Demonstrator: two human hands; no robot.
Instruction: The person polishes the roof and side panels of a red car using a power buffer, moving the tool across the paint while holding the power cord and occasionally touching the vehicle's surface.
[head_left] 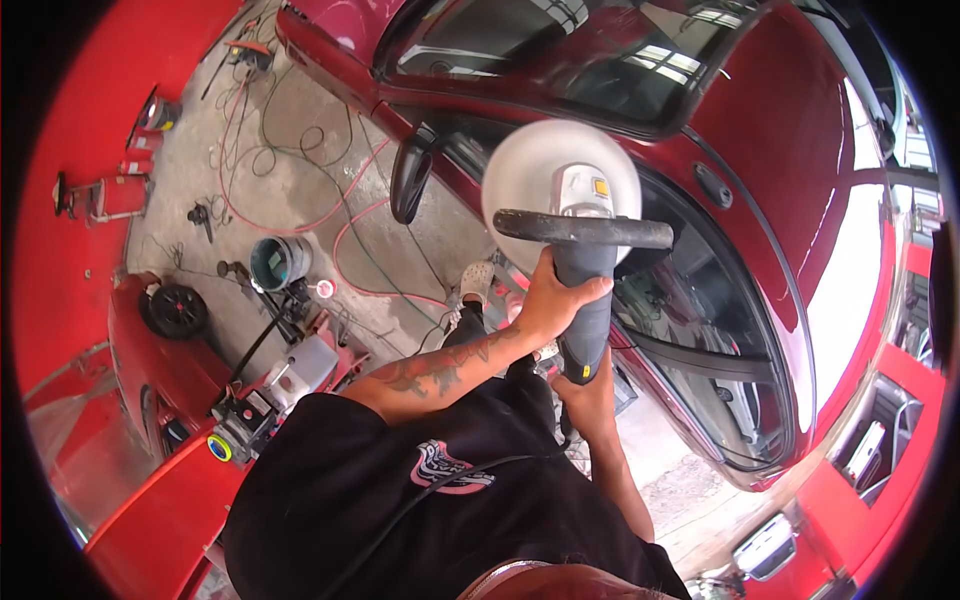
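A rotary polisher (583,262) with a dark body, a silver head and a black loop handle (590,229) is held in front of my chest, beside the dark red car (770,130). Its round white pad (520,165) looks smooth, perhaps blurred by spinning. My left hand (555,305), on the tattooed arm, is wrapped around the body just behind the loop handle. Lower down, my right hand (588,400) grips the rear end, where a black cord (480,468) runs back across my shirt. The pad overlaps the car's side windows (690,300) in view; contact cannot be made out.
The car's side mirror (412,178) juts out left of the pad. Red and green hoses (285,222) loop over the concrete floor. A bucket (280,262), a wheel (177,311) and a machine with a white tank (303,368) stand at left. Red walls (80,130) surround the area.
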